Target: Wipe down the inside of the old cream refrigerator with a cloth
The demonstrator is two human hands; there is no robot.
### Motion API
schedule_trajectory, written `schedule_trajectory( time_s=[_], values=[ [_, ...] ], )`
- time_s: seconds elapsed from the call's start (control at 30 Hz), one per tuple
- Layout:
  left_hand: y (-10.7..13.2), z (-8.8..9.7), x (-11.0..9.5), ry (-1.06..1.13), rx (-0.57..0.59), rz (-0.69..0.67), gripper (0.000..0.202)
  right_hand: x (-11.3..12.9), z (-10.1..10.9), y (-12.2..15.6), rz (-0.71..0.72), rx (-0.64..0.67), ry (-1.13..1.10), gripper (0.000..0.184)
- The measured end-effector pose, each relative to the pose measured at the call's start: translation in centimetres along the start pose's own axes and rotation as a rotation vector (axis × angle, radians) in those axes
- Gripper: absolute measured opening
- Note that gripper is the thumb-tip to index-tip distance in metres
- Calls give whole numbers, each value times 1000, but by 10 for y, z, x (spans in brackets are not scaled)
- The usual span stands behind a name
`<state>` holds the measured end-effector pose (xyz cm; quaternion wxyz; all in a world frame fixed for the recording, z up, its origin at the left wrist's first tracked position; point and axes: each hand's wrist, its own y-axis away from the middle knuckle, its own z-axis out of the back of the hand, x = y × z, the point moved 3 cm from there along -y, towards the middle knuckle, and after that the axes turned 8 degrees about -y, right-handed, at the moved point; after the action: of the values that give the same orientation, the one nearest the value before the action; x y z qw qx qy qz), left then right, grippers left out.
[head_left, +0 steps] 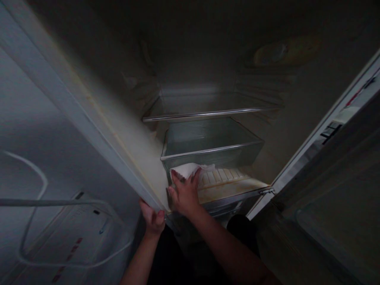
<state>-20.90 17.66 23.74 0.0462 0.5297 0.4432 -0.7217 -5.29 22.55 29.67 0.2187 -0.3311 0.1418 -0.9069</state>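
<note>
My right hand (187,194) is inside an open refrigerator, low down near its left wall. Its fingers are spread over a white cloth (187,169), holding it against the bottom of the compartment; whether it is fabric or paper I cannot tell. Behind the cloth is the ribbed fridge floor (219,176), with yellowish-brown stains along its front. My left hand (152,217) grips the front edge of the fridge's left side wall (130,170), thumb on the near side and some fingers hidden.
Above the cloth are a lower glass shelf (208,151) and an upper glass shelf (208,115). The open door (335,213) stands at the right, hinged near a metal bracket (267,190). A pale cable (59,202) hangs along the left outside. The light is dim.
</note>
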Motion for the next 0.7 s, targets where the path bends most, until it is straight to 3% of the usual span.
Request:
schedule_trajectory(
  time_s=[0.1,0.2,0.27,0.33,0.43,0.53,0.6,0.7],
  values=[
    [2,0,1,21,21,25,83,13,-2,-10,154,34,23,57],
    [3,1,2,27,10,-13,81,-7,6,-24,193,45,84,53],
    [4,2,2,23,14,-29,83,-36,23,-32,147,-25,138,52],
    [4,2,3,18,9,-42,85,-74,50,-35,33,-176,191,59],
    [4,2,4,6,-10,-41,84,-137,98,-34,-186,-435,201,91],
    [5,1,8,10,-22,-38,81,-183,125,-26,-281,-500,174,108],
    [5,2,9,15,-46,-65,82,-196,124,-16,-283,-444,184,100],
    [6,2,8,23,-57,-72,78,-190,102,3,-316,-356,229,83]
  ],
)
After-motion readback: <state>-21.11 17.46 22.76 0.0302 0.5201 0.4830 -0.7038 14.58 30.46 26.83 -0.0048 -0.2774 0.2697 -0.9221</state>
